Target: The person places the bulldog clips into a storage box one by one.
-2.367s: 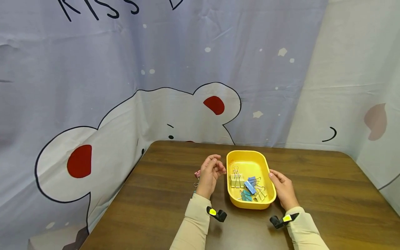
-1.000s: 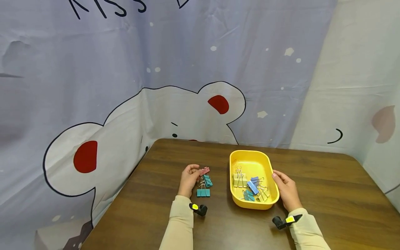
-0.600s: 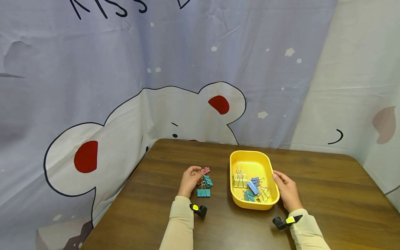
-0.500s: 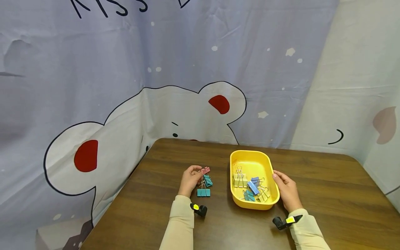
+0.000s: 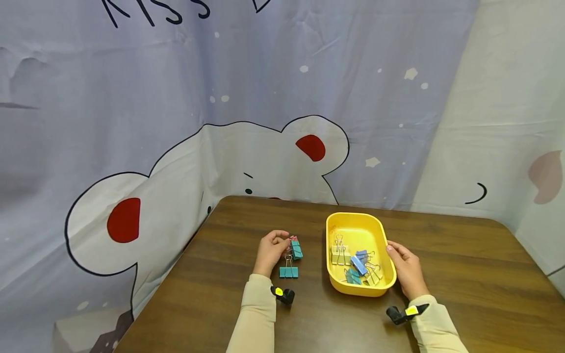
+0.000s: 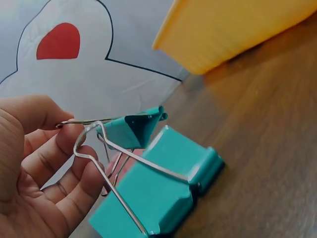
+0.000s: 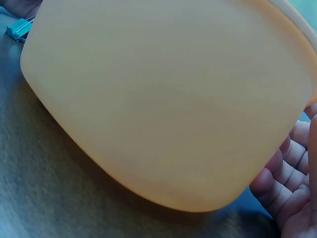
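Observation:
My left hand [image 5: 269, 254] pinches the wire handle of a teal binder clip [image 5: 297, 249] between thumb and forefinger. In the left wrist view that clip [image 6: 132, 128] is tilted, off the fingertips. A second teal binder clip [image 5: 289, 272] lies nearer on the table, its handles pointing at the hand; it looms large [image 6: 163, 183] in the left wrist view. Behind the pinched clip a pink binder clip [image 5: 293, 238] shows only partly. My right hand [image 5: 407, 272] grips the right rim of a yellow tray [image 5: 353, 219], thumb on the edge and fingers [image 7: 290, 168] outside.
Inside the tray lie cream clips [image 5: 340, 256], blue clips [image 5: 358, 264] and a teal clip [image 5: 352, 276]. The brown wooden table [image 5: 247, 220] runs back to a printed curtain [image 5: 247, 73].
My left hand came away from beside the tray to the clips on its left. The teal clip at its fingers has just shifted and turned, covering more of the pink one. My right hand stays on the tray.

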`<act>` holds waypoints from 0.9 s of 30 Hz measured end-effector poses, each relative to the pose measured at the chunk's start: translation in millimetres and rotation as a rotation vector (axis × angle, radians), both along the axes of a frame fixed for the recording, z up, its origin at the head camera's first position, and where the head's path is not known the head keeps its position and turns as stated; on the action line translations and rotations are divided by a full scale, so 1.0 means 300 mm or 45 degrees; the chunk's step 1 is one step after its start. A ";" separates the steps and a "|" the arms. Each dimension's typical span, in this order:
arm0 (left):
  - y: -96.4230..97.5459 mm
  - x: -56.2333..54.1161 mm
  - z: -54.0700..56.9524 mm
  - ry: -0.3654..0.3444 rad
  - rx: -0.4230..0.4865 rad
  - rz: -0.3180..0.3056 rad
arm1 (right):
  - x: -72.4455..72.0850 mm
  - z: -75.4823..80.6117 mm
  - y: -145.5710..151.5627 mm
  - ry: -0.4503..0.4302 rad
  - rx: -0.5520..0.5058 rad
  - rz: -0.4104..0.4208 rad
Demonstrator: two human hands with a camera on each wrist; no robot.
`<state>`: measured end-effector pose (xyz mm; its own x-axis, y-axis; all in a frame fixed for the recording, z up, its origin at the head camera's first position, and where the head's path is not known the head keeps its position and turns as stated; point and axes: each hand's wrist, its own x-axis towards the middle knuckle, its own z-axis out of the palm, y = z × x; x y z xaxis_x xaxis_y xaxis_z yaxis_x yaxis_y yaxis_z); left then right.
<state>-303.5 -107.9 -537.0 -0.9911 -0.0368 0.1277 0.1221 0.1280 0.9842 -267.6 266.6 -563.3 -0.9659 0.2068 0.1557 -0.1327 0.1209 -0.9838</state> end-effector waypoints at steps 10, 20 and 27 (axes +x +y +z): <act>0.026 0.006 0.040 0.034 0.084 0.000 | 0.001 0.003 -0.002 -0.005 0.003 -0.002; 0.078 0.022 0.090 0.130 0.110 -0.008 | 0.005 0.004 -0.003 -0.012 -0.007 0.005; 0.153 0.024 0.133 0.172 0.198 -0.109 | -0.002 -0.002 -0.001 0.001 0.000 -0.001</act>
<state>-296.3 -62.1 -497.0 -0.9658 0.0170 0.2588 0.2580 -0.0408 0.9653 -268.2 266.3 -563.8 -0.9656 0.2073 0.1567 -0.1337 0.1207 -0.9836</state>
